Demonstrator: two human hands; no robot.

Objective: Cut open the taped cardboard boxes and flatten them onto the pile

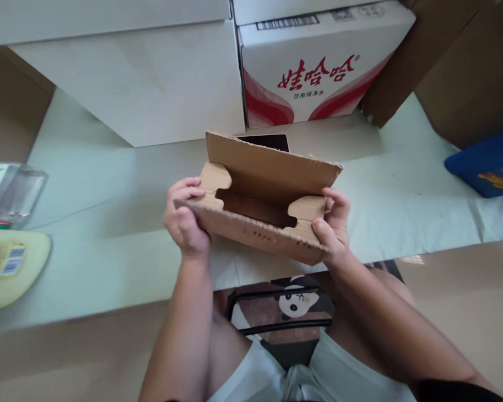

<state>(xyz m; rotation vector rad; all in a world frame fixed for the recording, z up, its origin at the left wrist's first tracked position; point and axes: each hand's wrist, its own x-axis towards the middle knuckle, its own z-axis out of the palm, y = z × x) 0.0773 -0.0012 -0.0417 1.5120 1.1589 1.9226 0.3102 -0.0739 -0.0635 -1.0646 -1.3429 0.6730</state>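
Two hands gripped an open cardboard box [264, 192] by the near edge of a cloth-covered table [385, 206].
The left hand [188, 229] and right hand [333, 234] had their fingers partly curled, pinching opposite ends; whether the box's base touched the cloth was hidden. Squeezing too hard might have buckled the walls; a loosened grip could have dropped it over that edge.
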